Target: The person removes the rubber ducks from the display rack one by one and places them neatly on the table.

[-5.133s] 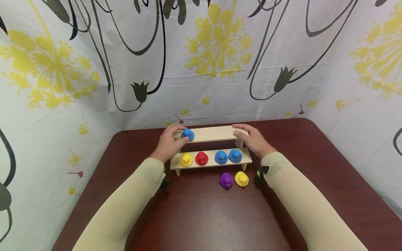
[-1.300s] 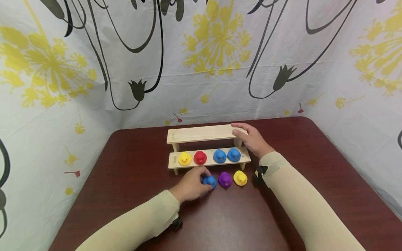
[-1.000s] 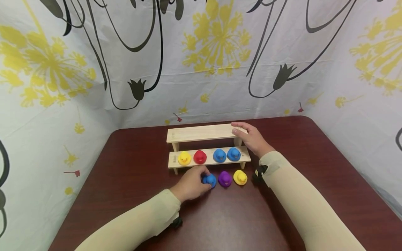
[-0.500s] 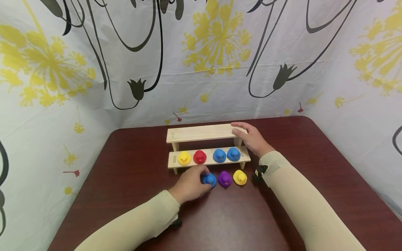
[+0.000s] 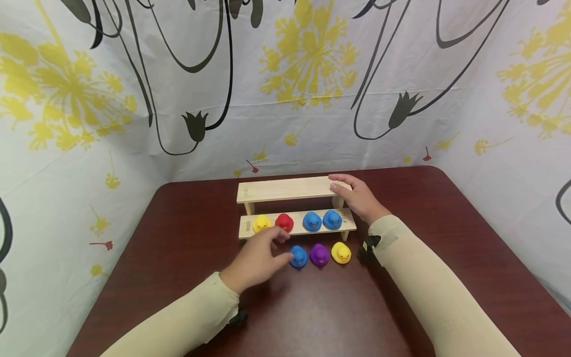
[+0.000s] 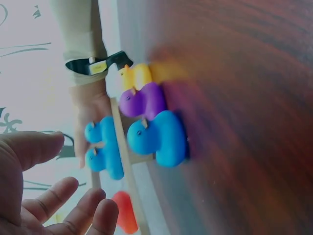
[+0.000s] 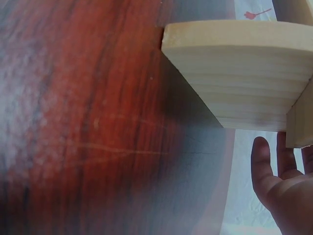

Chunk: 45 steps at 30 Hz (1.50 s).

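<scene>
My left hand (image 5: 256, 260) is spread beside a blue rubber duck (image 5: 299, 257) on the table, fingers loosely bent and holding nothing. The left wrist view shows a gap between the fingers and that blue duck (image 6: 166, 139). To its right, in a row, sit a purple duck (image 5: 319, 254) and a yellow duck (image 5: 341, 253). My right hand (image 5: 359, 198) grips the right end of the two-step wooden stand's upper shelf (image 5: 285, 189), thumb in front, fingers at the back edge. In the right wrist view, fingers (image 7: 261, 154) show beside the stand's end (image 7: 234, 73).
On the lower shelf (image 5: 247, 227) sit a yellow duck (image 5: 260, 221), a red duck (image 5: 284, 221) and two blue ducks (image 5: 312, 221). The left fingers overlap its front edge in the head view. A patterned cloth (image 5: 285, 144) hangs behind the dark table (image 5: 330, 312).
My left hand brought the blue duck from the upper shelf down to the table beside the purple one. It has since let go and drawn back left. The right hand stays at the stand.
</scene>
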{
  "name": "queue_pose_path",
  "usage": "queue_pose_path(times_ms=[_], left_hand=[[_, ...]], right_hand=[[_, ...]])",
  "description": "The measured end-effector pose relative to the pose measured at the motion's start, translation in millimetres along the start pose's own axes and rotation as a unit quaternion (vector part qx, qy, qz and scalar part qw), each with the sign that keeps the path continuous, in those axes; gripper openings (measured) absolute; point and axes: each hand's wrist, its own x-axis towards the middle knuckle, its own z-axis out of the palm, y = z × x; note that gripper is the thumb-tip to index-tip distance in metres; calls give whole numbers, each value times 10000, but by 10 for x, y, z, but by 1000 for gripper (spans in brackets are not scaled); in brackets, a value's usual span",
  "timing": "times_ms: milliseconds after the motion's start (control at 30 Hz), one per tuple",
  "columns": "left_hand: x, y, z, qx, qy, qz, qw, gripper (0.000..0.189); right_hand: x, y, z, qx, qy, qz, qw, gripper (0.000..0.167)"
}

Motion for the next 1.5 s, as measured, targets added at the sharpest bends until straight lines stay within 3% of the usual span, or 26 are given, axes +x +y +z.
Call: queue_pose_path(times_ms=[333, 700, 1000, 1500], left_hand=[[-10, -2, -207, -63, 636, -53, 9979, 37], [93, -66, -380, 75, 998, -656, 9928, 44], [184, -217, -433, 278, 955, -868, 9913, 44], [273, -381, -420, 624, 751, -925, 9909, 46]], right_hand=[[2, -6, -7, -35, -4, 1, 10000, 49], [-11, -15, -9, 8, 8, -56, 10000, 49], [-4, -1, -2, 45, 32, -74, 10000, 49], [-4, 3, 3, 56, -7, -87, 9999, 48]])
